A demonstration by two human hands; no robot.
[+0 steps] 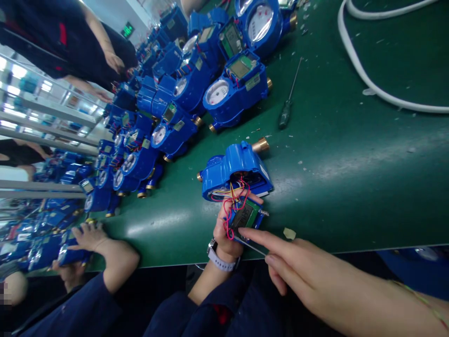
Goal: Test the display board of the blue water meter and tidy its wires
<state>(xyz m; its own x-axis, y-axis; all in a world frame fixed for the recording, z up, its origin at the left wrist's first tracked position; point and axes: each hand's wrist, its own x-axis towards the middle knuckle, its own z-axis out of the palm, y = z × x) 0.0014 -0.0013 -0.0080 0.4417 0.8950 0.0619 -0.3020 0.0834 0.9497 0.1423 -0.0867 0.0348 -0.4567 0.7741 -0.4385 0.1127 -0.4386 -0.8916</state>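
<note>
Item one: our left hand (224, 229), watch on the wrist, fingers curled round a small circuit module (245, 216) with a grey display, gripping it at the near edge of the green table (351, 154). Red, yellow and blue wires (234, 196) run from the module into the open blue meter housing (235, 171), which lies on its side just beyond the hand, brass fitting pointing away.

Item two: our right hand (301, 267), index finger stretched out, the other fingers folded under. We appear to pinch a thin metal tool (250, 244) whose tip sits at the module's lower edge, though the grip itself is hard to make out.

Item three: a screwdriver (288, 105) with a dark handle, lying alone farther up the table.

Item four: rows of blue meters (168, 107) with dials and open lids, filling the left of the table.

Item five: a white hose (365, 77), curving across the far right.

Item six: a co-worker's hand (87, 236) at lower left, resting on another meter.
</note>
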